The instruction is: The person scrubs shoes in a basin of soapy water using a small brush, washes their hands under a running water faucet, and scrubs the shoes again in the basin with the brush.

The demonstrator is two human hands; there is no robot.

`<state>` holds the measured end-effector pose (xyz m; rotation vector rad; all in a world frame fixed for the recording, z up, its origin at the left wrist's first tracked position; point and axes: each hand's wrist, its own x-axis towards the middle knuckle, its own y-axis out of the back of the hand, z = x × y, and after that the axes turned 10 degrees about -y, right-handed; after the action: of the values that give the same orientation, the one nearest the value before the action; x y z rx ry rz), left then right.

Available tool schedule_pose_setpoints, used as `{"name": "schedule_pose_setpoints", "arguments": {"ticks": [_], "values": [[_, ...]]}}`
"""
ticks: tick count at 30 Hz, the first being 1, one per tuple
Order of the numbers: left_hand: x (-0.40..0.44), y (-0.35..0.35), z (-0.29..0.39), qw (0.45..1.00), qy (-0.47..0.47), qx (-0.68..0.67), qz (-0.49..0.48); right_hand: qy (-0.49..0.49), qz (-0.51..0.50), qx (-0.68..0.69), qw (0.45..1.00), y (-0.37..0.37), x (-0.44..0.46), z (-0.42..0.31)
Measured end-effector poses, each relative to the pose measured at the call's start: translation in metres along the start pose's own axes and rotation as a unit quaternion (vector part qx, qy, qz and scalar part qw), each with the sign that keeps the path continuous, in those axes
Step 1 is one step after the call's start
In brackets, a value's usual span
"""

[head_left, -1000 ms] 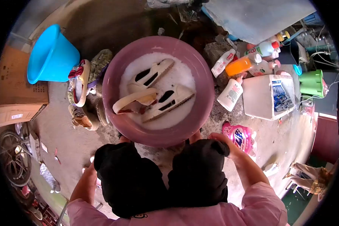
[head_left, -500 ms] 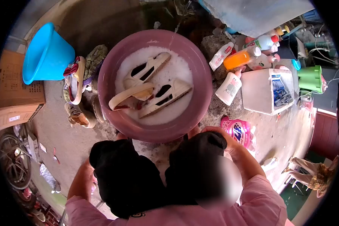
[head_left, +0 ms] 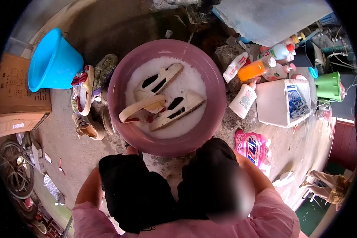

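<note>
A pink basin (head_left: 166, 147) of white suds stands on the floor in front of my knees. Two white shoes with dark openings, one upper (head_left: 158, 81) and one lower (head_left: 178, 109), lie in the foam. Beside them a third shoe (head_left: 142, 108) rests with its pale sole edge up and some red showing. My forearms run down along the outer sides of my black-clad legs. Both my left hand and my right hand are hidden behind the legs, so their fingers do not show.
At the left are a blue bucket (head_left: 55, 63), cardboard boxes (head_left: 16, 87) and several shoes (head_left: 87, 126). Bottles (head_left: 252, 70), a white foam box (head_left: 271, 103) and a pink detergent bag (head_left: 252, 146) lie right. A person's legs (head_left: 321, 184) show far right.
My right hand, seen earlier at the right knee, has gone out of sight behind the leg. The basin and shoes keep their arrangement while the view shifts slightly.
</note>
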<state>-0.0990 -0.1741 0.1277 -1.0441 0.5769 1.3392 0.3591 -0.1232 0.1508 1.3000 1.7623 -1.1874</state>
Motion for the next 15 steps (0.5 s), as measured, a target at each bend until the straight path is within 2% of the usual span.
{"name": "schedule_pose_setpoints", "arguments": {"ticks": [4,10,15], "values": [[-0.011,-0.002,-0.003,1.0,0.016,-0.009,0.007,-0.001,0.0,0.028,1.0,-0.002,-0.007,0.009],[-0.01,-0.007,-0.004,1.0,0.021,-0.021,0.006,-0.062,0.031,0.092,0.993,0.004,0.014,0.052],[-0.024,-0.028,0.008,0.997,0.044,-0.062,-0.023,-0.052,0.041,0.112,0.991,-0.003,-0.005,0.043]]}}
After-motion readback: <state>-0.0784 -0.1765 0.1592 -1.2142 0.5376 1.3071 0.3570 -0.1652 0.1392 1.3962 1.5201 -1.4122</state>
